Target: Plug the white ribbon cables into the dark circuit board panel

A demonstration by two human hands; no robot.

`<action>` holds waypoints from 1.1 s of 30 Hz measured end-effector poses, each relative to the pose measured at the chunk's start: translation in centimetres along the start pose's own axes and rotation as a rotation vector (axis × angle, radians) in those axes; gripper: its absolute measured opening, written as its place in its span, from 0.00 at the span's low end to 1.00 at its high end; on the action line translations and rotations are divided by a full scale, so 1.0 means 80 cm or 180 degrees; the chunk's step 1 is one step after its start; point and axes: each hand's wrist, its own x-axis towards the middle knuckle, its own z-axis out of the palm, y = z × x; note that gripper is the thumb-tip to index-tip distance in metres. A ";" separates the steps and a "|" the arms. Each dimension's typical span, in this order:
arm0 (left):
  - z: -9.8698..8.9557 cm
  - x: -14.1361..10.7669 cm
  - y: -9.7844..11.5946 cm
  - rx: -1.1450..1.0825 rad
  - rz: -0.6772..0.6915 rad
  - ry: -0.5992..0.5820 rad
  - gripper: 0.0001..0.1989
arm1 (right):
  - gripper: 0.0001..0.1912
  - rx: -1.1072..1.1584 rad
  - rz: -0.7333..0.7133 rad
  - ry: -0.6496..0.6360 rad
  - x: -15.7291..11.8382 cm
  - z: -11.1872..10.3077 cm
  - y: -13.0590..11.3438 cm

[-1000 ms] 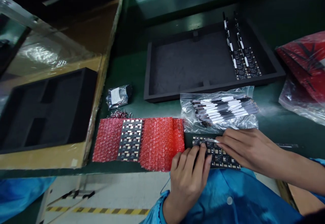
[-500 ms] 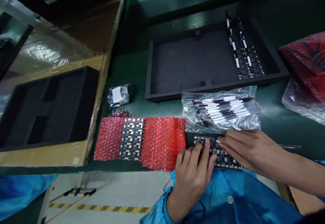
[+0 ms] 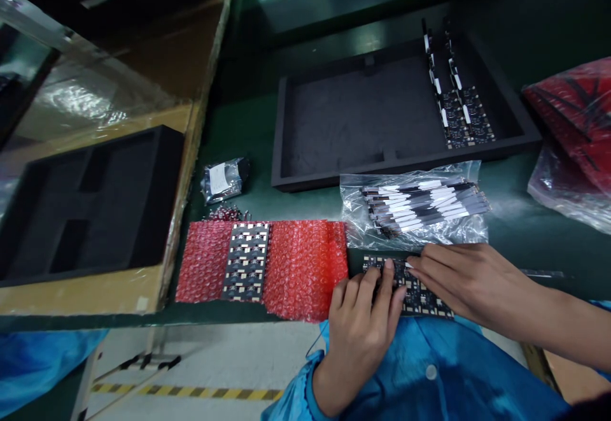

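A black circuit board panel [image 3: 427, 300] with several small gold pads lies flat at the table's front edge, partly covered by both hands. On its left part presses my left hand [image 3: 360, 322], fingers bent and thumb against the board. My right hand [image 3: 456, 278] comes in from the right, its thumb and fingers pinched low over the board. A small white bit shows at those fingertips; what it belongs to is hidden. Just behind the hands is a clear plastic bag [image 3: 351, 207] with several black-and-white flexible strips [image 3: 424, 206] on it.
Behind stands a black foam tray [image 3: 334, 115] with circuit boards [image 3: 470, 115] and upright strips at its right. Red bubble wrap [image 3: 298, 268] carries another board [image 3: 245, 262]. Nearby lie a silver bag [image 3: 224, 179] and small parts [image 3: 224, 213]. Another foam tray [image 3: 109, 204] is left; a red package [image 3: 577, 115], right.
The view has shifted very slightly. Both hands keep nearly the same pose over the circuit board, and nothing else has visibly moved.
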 end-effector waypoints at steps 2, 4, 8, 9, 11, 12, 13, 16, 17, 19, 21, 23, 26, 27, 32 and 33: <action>0.000 -0.001 0.000 0.0030 0.0013 0.0011 0.20 | 0.09 -0.0013 0.0002 0.0013 0.000 0.000 0.001; 0.001 -0.001 0.000 0.0053 0.0036 0.0014 0.20 | 0.09 -0.0031 -0.0014 0.0042 0.001 0.000 0.001; 0.002 -0.003 0.000 -0.0002 0.0066 0.0007 0.20 | 0.10 -0.0071 -0.0082 0.0092 0.000 -0.001 0.001; 0.002 -0.004 0.000 -0.0020 0.0070 0.0005 0.20 | 0.11 -0.0074 -0.0102 0.0100 0.000 -0.001 0.002; 0.002 -0.004 0.000 -0.0025 0.0059 -0.0019 0.20 | 0.14 -0.0065 -0.0136 0.0096 -0.001 -0.002 0.002; 0.002 -0.004 0.000 -0.0015 0.0053 -0.0031 0.20 | 0.15 -0.0052 -0.0143 0.0088 -0.002 -0.002 0.002; 0.002 -0.003 -0.001 -0.0007 0.0048 -0.0044 0.20 | 0.16 -0.0033 -0.0140 0.0079 -0.002 -0.003 0.002; 0.002 -0.001 -0.003 -0.0039 0.0052 -0.0061 0.19 | 0.15 0.0006 -0.0094 0.0044 -0.001 -0.004 0.002; 0.002 0.000 -0.003 -0.0071 0.0058 -0.0061 0.19 | 0.15 0.0008 -0.0079 0.0037 -0.001 -0.004 0.001; 0.003 0.001 -0.005 -0.0132 0.0044 -0.0089 0.18 | 0.14 0.0009 -0.0063 0.0019 0.001 -0.004 0.001; 0.004 0.001 -0.006 -0.0174 0.0027 -0.0106 0.17 | 0.13 0.0009 -0.0061 -0.0016 0.002 -0.004 0.002; 0.006 0.001 -0.007 -0.0194 0.0035 -0.0095 0.17 | 0.12 -0.0001 -0.0060 -0.0060 0.002 -0.004 0.002; 0.008 0.000 -0.006 -0.0217 0.0029 -0.0073 0.18 | 0.13 -0.0041 -0.0059 -0.0063 0.002 -0.005 0.002; 0.009 0.000 -0.006 -0.0230 0.0002 -0.0076 0.17 | 0.13 -0.0059 -0.0057 -0.0046 0.002 -0.005 0.002; 0.013 -0.002 -0.004 -0.0195 -0.0041 -0.0007 0.17 | 0.13 -0.0207 -0.0080 0.0119 -0.001 -0.003 0.001; 0.014 -0.003 -0.004 -0.0147 -0.0011 0.0023 0.18 | 0.12 -0.0221 -0.0086 0.0130 -0.002 -0.001 0.001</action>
